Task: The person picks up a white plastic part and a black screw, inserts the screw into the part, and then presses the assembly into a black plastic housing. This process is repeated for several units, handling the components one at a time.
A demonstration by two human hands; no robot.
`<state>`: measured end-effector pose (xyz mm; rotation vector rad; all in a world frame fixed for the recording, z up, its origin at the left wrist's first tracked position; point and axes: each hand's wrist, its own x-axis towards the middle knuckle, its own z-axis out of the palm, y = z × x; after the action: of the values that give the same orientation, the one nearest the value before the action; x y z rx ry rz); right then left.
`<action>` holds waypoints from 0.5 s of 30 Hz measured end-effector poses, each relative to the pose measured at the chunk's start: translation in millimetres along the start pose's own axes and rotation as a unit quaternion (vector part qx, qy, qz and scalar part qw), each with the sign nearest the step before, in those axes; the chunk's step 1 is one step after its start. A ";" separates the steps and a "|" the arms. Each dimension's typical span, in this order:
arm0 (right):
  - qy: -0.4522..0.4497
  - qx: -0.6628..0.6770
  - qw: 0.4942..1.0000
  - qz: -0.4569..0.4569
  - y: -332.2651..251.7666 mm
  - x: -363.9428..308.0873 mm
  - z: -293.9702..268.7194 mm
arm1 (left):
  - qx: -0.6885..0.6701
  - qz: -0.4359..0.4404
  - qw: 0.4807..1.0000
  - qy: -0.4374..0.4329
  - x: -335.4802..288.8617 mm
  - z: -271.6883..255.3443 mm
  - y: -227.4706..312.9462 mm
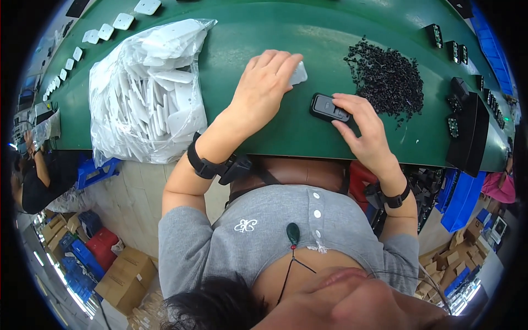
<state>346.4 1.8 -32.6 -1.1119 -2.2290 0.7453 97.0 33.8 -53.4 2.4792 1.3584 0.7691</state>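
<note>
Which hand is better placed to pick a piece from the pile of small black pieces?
Probably right: the right hand is nearer the pile of small black pieces, though it grips the black device. The left hand is farther off, at a white plate.

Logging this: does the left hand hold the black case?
No. The right hand holds the black case; the left hand touches a white plate.

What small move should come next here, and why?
Probably bring the white plate closer to the black device: the left grip partly covers the plate, the right grip has thumb and finger on the device, and green tabletop separates the pieces.
</note>
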 end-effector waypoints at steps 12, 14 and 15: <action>-0.008 0.015 0.995 -0.094 5.0 78.6 19.1 | -0.050 -0.025 0.998 0.010 -23.3 -25.9 -9.5; -0.036 0.018 0.994 -0.102 9.1 83.7 25.7 | -0.055 -0.025 0.998 -0.001 -30.3 -22.6 -12.8; -0.040 0.020 0.994 -0.103 9.2 85.3 27.1 | -0.062 -0.022 0.998 -0.013 -33.4 -21.1 -14.2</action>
<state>289.0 70.7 -39.6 -0.8301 -2.3410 0.7533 60.8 12.6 -53.0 2.3491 1.3092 0.7848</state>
